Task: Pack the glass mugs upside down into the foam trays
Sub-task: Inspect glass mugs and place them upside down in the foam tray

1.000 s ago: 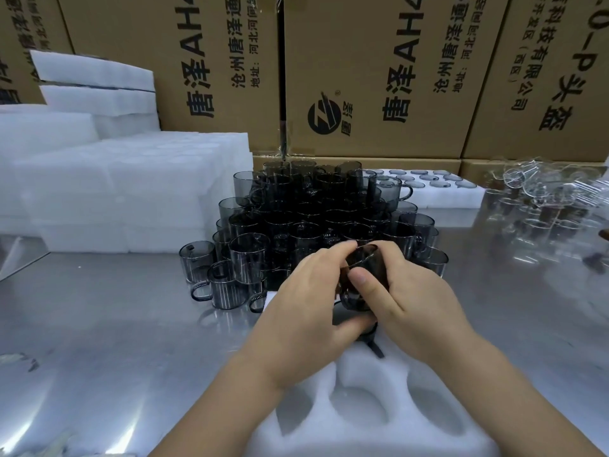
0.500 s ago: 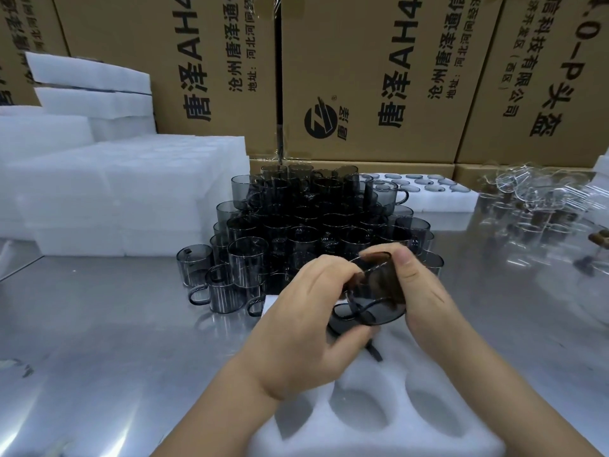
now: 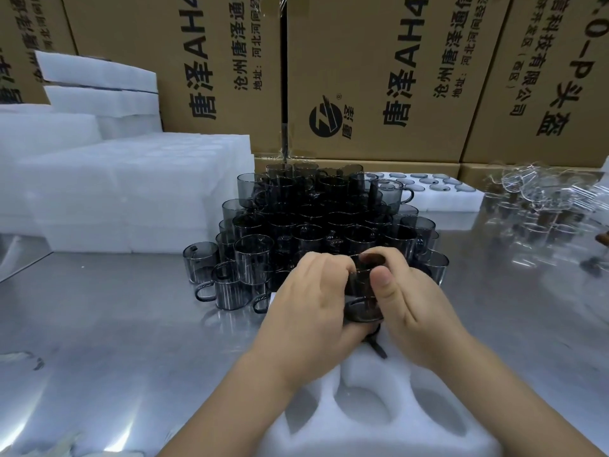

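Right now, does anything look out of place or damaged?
A dark strip lies on the foam tray, below the mug held by the left hand and right hand. It looks stray; I cannot tell what it is.

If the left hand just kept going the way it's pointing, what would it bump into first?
Likely the pile of dark glass mugs just beyond it, past the mug that the left hand and right hand hold together; how near the pile is, one view cannot settle.

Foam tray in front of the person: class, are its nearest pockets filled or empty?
Empty. The foam tray shows bare white hollows in its near row; nothing sits in them.
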